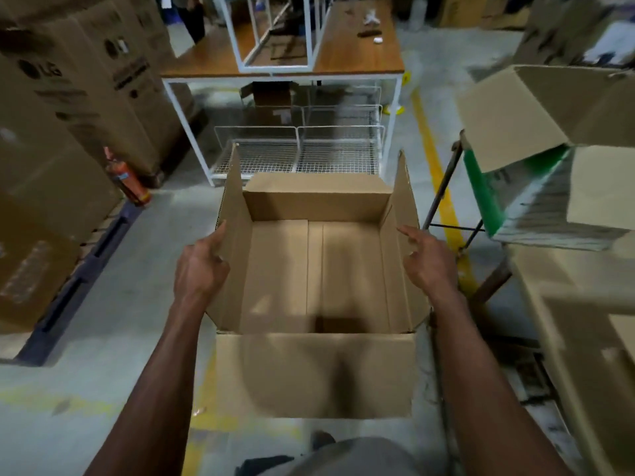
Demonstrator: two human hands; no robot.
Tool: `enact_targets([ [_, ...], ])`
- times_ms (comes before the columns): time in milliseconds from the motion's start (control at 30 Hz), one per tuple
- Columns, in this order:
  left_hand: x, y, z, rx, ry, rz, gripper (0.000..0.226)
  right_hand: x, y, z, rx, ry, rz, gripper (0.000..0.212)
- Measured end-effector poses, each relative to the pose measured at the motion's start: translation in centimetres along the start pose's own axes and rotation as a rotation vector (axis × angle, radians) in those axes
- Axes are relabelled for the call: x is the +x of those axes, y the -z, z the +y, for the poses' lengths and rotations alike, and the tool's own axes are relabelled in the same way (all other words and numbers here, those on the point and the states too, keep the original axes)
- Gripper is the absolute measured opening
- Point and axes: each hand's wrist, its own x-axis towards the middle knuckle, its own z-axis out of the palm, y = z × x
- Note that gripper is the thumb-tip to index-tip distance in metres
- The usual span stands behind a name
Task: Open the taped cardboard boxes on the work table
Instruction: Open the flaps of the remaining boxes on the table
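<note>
Two bare forearms reach forward from the bottom of the frame to an open cardboard box [314, 269] held low above a grey concrete floor [103, 355]. All four flaps stand or hang open, the near one folded down toward the camera, and the inside shows only the bottom flaps and their seam, with nothing in it. On the box's left flap the left hand [201, 266] pinches the edge, thumb inside and fingers curled behind. At the right flap the right hand [427, 261] has its index finger stretched out along the cardboard and the rest loosely bent; whether it truly grips cannot be told. Beyond the box stands a wood-topped table [357, 53] on a white frame with wire baskets [299, 149] beneath. More opened cartons [536, 115] sit to the right, tall printed ones [79, 97] to the left.
</note>
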Motion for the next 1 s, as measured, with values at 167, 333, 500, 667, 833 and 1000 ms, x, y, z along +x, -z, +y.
enact_targets([
  [167, 12.0, -3.2, 3.7, -0.021, -0.073, -0.05, 0.077, 10.2, -0.4, -1.3, -0.015, -0.072, 0.048, 0.073],
  [333, 25.6, -8.3, 7.9, -0.014, -0.186, -0.1, 0.074, 22.2, -1.5, -2.1, -0.041, -0.168, 0.111, 0.072],
  [500, 40.8, -13.8, 12.6, -0.025, -0.234, -0.164, 0.074, 35.3, -2.6, -2.9, -0.023, -0.243, 0.154, 0.071],
  [667, 54.2, -18.0, 19.8, 0.065, -0.34, -0.206, 0.075, 45.9, -1.8, -3.5, 0.036, -0.332, 0.211, 0.074],
  [833, 65.5, -22.7, 27.8, 0.115, -0.469, -0.26, 0.078, 55.8, -1.0, -2.5, 0.084, -0.437, 0.291, 0.076],
  [1000, 75.2, -29.9, 35.9, 0.118, -0.573, -0.316, 0.081, 66.5, -0.5, -0.2, 0.083, -0.524, 0.394, 0.071],
])
